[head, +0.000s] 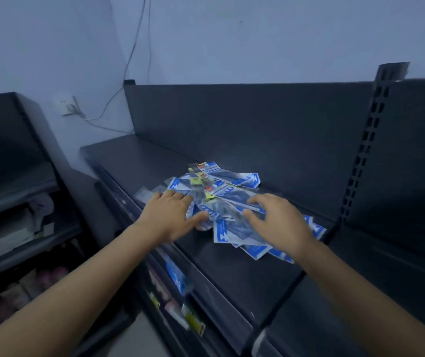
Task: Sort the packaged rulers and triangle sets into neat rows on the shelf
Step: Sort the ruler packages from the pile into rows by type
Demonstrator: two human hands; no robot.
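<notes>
Head view: jumbled heap of ruler and triangle-set packets (234, 194) lying midway along the shelf (139, 155). Left grip (173, 215) and right grip (278, 220) released, laid loosely on the heap, grasping nothing. Best to spread flat, split by type, then square edges into rows.

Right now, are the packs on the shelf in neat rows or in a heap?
In a heap. The packs overlap at crossed angles in one loose pile on the shelf; no row shows yet.

Blue-white packages (232, 202), seemingly black shelf (134, 153)
</notes>
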